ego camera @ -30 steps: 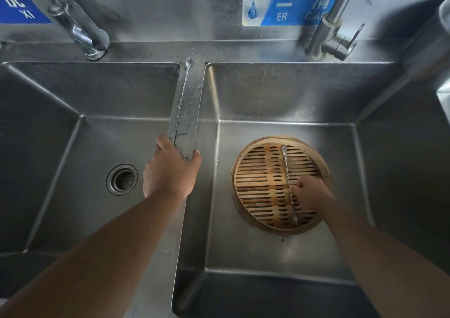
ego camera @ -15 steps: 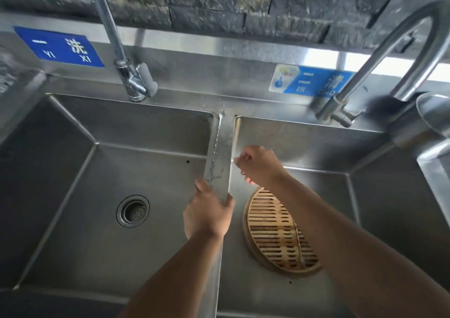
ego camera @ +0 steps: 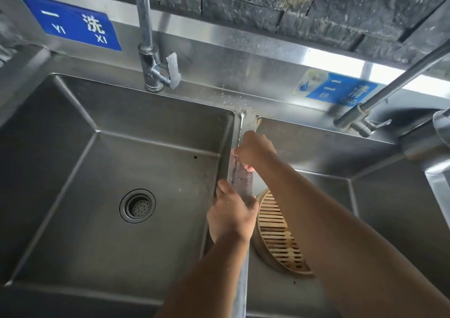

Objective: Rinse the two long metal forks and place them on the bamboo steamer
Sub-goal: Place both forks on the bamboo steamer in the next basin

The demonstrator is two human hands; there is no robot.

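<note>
While the long fork (ego camera: 240, 127) lies along the wet divider (ego camera: 246, 182) between the sink's two halves, the right hand (ego camera: 253, 150) pinches its middle with curled fingers, the left hand (ego camera: 231, 216) clasps the divider at the fork's near end, and the bamboo steamer (ego camera: 275, 239) sits in the right basin (ego camera: 389, 208).

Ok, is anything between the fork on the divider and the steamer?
Nothing visible. The fork lies on the divider, pinched by the right hand; the bamboo steamer sits beside it in the right basin.

Steel double sink (ego camera: 146, 127), dark stone wall (ego camera: 267, 3)
</note>
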